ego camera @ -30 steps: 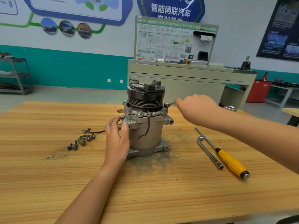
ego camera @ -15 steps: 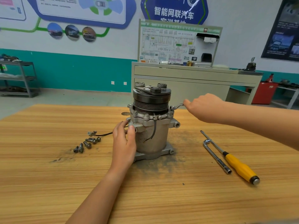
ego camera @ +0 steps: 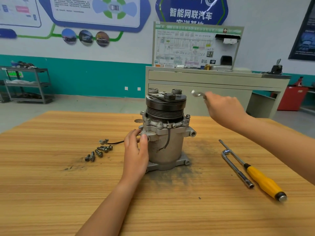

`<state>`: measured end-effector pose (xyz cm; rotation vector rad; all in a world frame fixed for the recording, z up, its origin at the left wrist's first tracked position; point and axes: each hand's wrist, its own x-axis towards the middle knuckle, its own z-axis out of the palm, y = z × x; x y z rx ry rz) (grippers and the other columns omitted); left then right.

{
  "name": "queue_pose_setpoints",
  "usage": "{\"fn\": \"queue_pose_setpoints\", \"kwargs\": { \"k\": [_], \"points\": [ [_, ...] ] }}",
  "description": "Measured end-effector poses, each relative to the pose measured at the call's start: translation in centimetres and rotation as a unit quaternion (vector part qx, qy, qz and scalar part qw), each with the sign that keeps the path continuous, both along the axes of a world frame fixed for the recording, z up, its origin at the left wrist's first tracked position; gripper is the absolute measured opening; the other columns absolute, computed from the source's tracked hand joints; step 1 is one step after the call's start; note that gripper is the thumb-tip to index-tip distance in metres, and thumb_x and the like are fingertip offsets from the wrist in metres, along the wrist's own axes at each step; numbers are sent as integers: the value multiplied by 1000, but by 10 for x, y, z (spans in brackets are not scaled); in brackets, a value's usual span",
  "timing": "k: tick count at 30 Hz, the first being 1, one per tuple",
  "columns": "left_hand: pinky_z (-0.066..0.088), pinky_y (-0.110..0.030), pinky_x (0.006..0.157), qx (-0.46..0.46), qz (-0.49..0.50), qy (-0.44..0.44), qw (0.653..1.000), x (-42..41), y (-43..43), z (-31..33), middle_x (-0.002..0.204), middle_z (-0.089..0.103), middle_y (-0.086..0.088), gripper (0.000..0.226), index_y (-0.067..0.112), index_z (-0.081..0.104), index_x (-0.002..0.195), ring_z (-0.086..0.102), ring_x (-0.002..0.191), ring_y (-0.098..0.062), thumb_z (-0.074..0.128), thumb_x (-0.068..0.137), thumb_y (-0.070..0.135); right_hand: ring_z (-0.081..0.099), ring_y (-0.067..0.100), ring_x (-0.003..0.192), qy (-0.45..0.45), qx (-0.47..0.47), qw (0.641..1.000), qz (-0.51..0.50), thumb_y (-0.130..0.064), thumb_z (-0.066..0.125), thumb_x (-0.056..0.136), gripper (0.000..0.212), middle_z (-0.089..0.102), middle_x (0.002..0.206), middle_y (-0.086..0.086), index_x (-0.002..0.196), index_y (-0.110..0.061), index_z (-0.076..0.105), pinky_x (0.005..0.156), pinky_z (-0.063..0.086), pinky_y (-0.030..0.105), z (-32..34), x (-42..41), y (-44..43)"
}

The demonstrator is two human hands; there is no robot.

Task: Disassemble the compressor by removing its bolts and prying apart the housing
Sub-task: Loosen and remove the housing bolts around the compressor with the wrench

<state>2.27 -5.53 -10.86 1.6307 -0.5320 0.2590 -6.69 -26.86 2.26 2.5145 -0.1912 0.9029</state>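
The grey compressor (ego camera: pixel 166 143) stands upright on the wooden table (ego camera: pixel 51 193), its black pulley (ego camera: pixel 165 106) on top and several bolts around its upper flange. My left hand (ego camera: pixel 136 150) grips the housing's left side just under the flange. My right hand (ego camera: pixel 223 108) holds a small silver wrench (ego camera: pixel 197 94), lifted in the air to the right of the pulley and clear of the flange. Several loose bolts (ego camera: pixel 99 152) lie on the table left of the compressor.
An L-shaped socket wrench (ego camera: pixel 237 168) and a yellow-handled screwdriver (ego camera: pixel 262 179) lie to the right. A black wire with a connector (ego camera: pixel 106 141) lies by the bolts. Dark grime surrounds the compressor's base. A beige cabinet (ego camera: pixel 213 80) stands behind the table.
My right hand has lifted the wrench up and away from the flange bolt on the compressor's right side. My left hand still grips the housing.
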Motion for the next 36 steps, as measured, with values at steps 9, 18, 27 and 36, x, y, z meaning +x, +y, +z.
{"fn": "queue_pose_setpoints", "kwargs": {
  "k": [9, 18, 27, 36],
  "points": [
    [23, 11, 73, -4, -1, -7, 1000, 1, 0, -1, 134, 40, -2, 41, 12, 46, 132, 32, 96, 34, 34, 98, 31, 36, 7, 44, 133, 6, 987, -89, -18, 37, 98, 31, 39, 53, -6, 129, -19, 35, 38, 26, 21, -26, -24, 11],
    [24, 10, 72, -13, 2, -15, 1000, 2, -1, -2, 132, 41, -1, 39, 12, 46, 131, 33, 95, 34, 35, 98, 30, 31, 11, 44, 186, -75, 970, -136, -10, 38, 94, 28, 34, 55, -3, 121, -15, 44, 37, 21, 24, -2, -17, 28],
    [25, 9, 74, -22, 10, -29, 999, 1, 0, -1, 129, 42, 1, 34, 13, 49, 127, 34, 97, 33, 38, 98, 28, 33, 12, 45, 260, -140, 946, -137, -19, 35, 95, 24, 35, 56, -2, 115, -10, 46, 38, 21, 24, 12, -17, 41],
    [27, 8, 74, -24, 8, -35, 999, 0, 0, 0, 126, 42, 4, 34, 15, 48, 127, 35, 97, 32, 38, 98, 27, 45, 15, 54, 223, -123, 960, -114, -1, 39, 91, 34, 51, 68, -1, 123, -12, 42, 48, 35, 25, 14, 16, 3]
  ]
}}
